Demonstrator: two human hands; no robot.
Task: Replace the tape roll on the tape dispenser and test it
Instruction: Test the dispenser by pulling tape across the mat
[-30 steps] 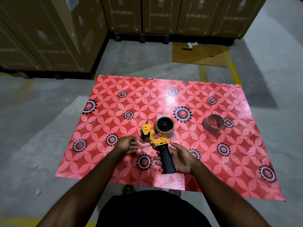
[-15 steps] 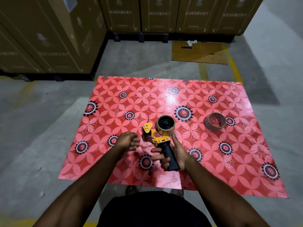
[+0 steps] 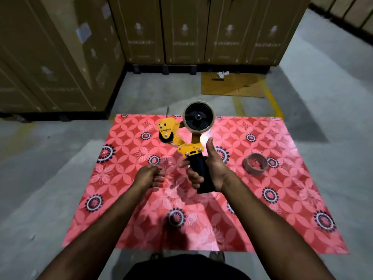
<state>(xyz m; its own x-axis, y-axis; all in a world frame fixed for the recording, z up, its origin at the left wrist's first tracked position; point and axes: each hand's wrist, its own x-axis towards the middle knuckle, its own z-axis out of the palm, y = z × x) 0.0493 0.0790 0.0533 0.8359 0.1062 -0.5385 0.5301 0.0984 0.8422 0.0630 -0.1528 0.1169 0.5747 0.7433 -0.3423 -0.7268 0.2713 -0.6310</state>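
Observation:
My right hand (image 3: 217, 168) grips the black handle of the yellow tape dispenser (image 3: 178, 139) and holds it upright above the red floral mat (image 3: 286, 203), thumb pointing up along the frame. A brown tape roll (image 3: 198, 118) sits on the dispenser's black hub at the top. The black roller and the blade end point left. My left hand (image 3: 150, 175) hovers just left of the handle with its fingers curled; I see nothing in it. An empty brown cardboard core (image 3: 255, 164) lies on the mat to the right.
The mat lies on a grey concrete floor (image 3: 40, 178). Tall stacks of cardboard boxes (image 3: 181, 31) stand on pallets behind and to the left. A flat cardboard sheet (image 3: 232, 86) lies on the floor beyond the mat.
My right hand has closed round the handle and raised the dispenser up off the mat and away from me. My left hand stayed curled beside it. The camera tilted up.

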